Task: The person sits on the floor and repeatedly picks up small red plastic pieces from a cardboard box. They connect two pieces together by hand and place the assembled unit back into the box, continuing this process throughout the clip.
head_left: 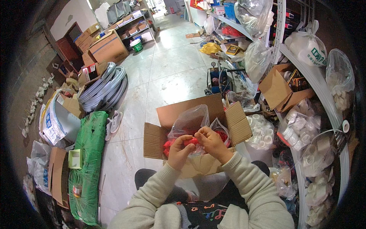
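Head view: left hand [179, 152] pinches red piece [191, 141], right hand [214, 143] fingertips together, hold unclear; loose pinch could drop piece into cardboard box [200, 166].

L side: coil of gray hose [103, 91] nr lg grn wrapped pkg [90, 149] w/ sm pale-grn box [75, 159] on it, pr of shoes [113, 124] just beside on tiled flr [127, 156]. R side: open cdbd box [275, 89], clr bag w/ white fittings [261, 131], blue machine [219, 79], yel bag [210, 48] farther back. Bkgd: grn bucket [136, 46] by metal shelf [146, 36].
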Available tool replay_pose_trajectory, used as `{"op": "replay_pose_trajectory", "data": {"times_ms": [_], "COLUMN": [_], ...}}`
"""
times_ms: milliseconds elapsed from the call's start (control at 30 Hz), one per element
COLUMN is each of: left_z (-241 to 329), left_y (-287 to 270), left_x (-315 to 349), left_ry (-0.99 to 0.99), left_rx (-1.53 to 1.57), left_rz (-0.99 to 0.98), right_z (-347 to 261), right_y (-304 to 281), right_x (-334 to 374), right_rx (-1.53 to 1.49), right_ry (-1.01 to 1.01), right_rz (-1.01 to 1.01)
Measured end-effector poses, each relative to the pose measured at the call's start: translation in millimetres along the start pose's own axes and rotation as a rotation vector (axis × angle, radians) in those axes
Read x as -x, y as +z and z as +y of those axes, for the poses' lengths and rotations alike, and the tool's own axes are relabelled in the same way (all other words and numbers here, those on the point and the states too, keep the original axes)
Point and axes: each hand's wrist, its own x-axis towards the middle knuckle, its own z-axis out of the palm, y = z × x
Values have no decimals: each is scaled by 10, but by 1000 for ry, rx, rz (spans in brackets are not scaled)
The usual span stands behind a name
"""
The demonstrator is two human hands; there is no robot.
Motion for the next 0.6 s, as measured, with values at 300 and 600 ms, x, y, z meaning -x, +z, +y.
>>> {"op": "replay_pose_trajectory", "data": {"times_ms": [300,600], "left_z": [-71,-70], "left_y": [-109,-100], "left_x": [-40,-35], "left_ry": [-75,-62], "left_rx": [154,213], "left_rz": [85,68], "right_z": [7,-163], "right_y": [15,-53], "right_x": [19,68], "right_rx": [-113,106], "right_ry": [-127,-255], "right_rz": [-94,-50]}}
